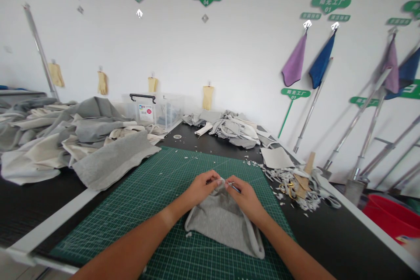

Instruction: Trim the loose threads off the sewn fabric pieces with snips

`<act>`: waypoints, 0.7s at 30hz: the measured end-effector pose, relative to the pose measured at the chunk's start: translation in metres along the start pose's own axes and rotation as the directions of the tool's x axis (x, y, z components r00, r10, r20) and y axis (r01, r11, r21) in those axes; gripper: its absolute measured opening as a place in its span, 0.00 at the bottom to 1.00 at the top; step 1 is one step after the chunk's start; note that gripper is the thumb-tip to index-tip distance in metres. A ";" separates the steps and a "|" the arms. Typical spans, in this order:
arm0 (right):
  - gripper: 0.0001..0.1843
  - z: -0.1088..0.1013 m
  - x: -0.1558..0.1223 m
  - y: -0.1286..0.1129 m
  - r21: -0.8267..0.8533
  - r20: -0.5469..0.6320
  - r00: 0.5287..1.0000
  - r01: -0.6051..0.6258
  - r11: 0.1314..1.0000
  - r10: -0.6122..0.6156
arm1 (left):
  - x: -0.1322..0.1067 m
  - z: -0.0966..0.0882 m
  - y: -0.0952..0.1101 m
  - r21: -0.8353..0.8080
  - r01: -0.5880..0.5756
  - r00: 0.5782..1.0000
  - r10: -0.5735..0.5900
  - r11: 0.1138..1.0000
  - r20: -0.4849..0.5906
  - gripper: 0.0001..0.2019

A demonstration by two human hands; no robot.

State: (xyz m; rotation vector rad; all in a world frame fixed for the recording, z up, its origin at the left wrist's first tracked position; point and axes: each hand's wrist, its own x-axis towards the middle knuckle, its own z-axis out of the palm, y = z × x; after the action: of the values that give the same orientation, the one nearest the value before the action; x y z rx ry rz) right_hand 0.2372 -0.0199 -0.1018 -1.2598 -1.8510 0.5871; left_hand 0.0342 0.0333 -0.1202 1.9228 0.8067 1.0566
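My left hand (202, 187) and my right hand (245, 199) were close together at the middle of the far half of the green cutting mat (170, 175), fingertips nearly meeting. The left pinched the top edge of a grey knit fabric piece (223, 223). The right gripped a slim blue-handled tool (234, 187) against that same edge; its tip was too small to make out. The piece lay bunched on the mat's near half, its folds gathered up toward my hands.

As for work in progress, pale fabric snippets (193, 154) lay scattered across the mat's far edge. A mound of offcuts (288, 188) sat just right of the mat, and a smaller heap of grey and cream strips (232, 130) lay beyond its far right corner. A much larger pile of grey and cream fabric (65, 133) remained left of the mat, one grey piece overlapping its far left corner.

Open mat surface was available to both sides of my hands. Right of the mat, black tabletop (331, 232) ran to a white-edged rim, with a red bucket (389, 216) beyond it.
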 end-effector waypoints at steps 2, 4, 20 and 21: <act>0.12 -0.001 -0.001 -0.001 0.007 0.020 1.000 -0.010 1.000 0.010 | 0.002 -0.001 -0.001 -0.035 -0.004 1.000 0.004 0.999 -0.002 0.12; 0.11 -0.001 -0.001 -0.003 0.010 0.038 0.999 -0.011 1.000 0.010 | 0.003 -0.003 0.000 -0.069 -0.009 1.000 0.010 0.998 0.007 0.13; 0.20 -0.002 -0.008 -0.016 0.181 0.089 0.990 -0.123 0.976 0.108 | 0.003 -0.002 0.003 -0.119 0.008 1.000 -0.005 0.993 0.024 0.15; 0.20 -0.002 -0.008 -0.016 0.178 0.091 0.990 -0.123 0.976 0.108 | 0.003 -0.002 0.003 -0.117 0.004 1.000 -0.002 0.993 0.021 0.15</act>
State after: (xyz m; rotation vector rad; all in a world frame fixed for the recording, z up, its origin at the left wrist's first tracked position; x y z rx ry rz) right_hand 0.2319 -0.0336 -0.0917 -1.2415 -1.7520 0.8633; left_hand 0.0340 0.0350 -0.1157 1.8296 0.7201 1.0575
